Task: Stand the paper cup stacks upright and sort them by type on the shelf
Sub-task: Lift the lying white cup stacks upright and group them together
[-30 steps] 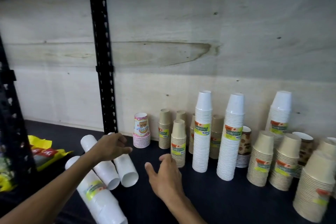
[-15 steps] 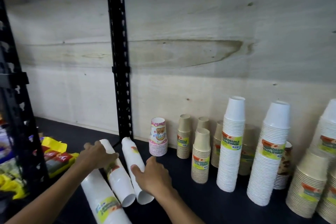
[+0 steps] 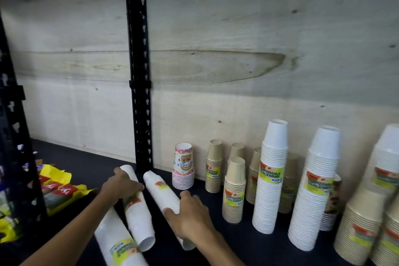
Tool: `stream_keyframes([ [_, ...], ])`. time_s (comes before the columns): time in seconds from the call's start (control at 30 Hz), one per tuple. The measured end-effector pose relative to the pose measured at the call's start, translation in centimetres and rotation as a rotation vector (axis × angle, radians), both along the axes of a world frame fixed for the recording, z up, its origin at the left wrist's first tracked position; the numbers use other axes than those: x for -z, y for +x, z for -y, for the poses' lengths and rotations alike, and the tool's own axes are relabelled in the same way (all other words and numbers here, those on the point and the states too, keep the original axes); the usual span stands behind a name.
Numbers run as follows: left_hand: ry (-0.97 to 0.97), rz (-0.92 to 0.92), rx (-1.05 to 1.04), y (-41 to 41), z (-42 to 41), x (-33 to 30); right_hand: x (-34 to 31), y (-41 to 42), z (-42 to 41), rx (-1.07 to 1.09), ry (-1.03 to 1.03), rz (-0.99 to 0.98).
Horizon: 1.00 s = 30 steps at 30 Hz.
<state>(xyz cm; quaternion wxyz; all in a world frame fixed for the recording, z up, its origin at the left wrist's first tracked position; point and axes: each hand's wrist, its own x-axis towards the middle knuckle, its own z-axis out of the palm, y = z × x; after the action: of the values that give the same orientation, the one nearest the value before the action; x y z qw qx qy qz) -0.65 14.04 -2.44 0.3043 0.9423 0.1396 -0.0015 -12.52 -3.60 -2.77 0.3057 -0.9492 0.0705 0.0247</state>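
Most of the sorting looks done. On the right of the dark shelf [image 3: 97,166], several stacks are stood upright against the plywood back: a short pink printed stack [image 3: 183,170], a cluster of small kraft stacks [image 3: 234,192], tall white stacks [image 3: 269,179], and wider kraft stacks [image 3: 358,235] at the far right. A brown patterned stack is half hidden behind the white ones, so the grouping by type is judged not quite finished.

Three white stacks are left lying down on the shelf at the lower left, near the black post [image 3: 140,71]. The right lying stack [image 3: 160,190] is laid with its long axis running from the back left to the front right, closed end toward the wall, open mouth toward the viewer. The middle lying stack [image 3: 138,218] is set almost parallel just beside it, mouth also forward. The near lying stack [image 3: 117,242] is pointed the same way and is cut off by the frame edge.

The left hand [image 3: 121,188] is curled over the middle stack near its closed end. The right hand [image 3: 190,216] is wrapped round the right stack toward its mouth. The hands are kept apart, one stack each. Neither stack is seen lifted; both appear to be resting on the shelf. Yellow packets [image 3: 58,192] are seen at the far left.
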Motion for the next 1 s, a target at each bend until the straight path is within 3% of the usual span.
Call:
stream_keyframes([
  [0.23, -0.257, 0.141, -0.017, 0.1, 0.5, -1.9, -0.7, -2.5, 2.0, 0.005, 0.03, 0.153],
  [0.47, -0.578, 0.311, 0.115, -2.2, 0.7, -4.3, -1.3, -4.0, 2.2, 0.024, 0.263, 0.385],
  [0.63, -0.65, 0.237, 0.287, -3.8, 1.0, -4.3, -1.1, -4.2, 2.3, 0.028, 0.387, 0.399],
  [0.83, -0.901, 0.06, 0.287, -5.6, 1.5, -5.5, -0.5, -4.0, 2.2, 0.039, 0.62, 0.39],
  [1.0, -0.896, -0.039, 0.395, -6.3, 1.1, -4.4, 0.0, -3.6, 2.3, 0.056, 0.73, 0.402],
])
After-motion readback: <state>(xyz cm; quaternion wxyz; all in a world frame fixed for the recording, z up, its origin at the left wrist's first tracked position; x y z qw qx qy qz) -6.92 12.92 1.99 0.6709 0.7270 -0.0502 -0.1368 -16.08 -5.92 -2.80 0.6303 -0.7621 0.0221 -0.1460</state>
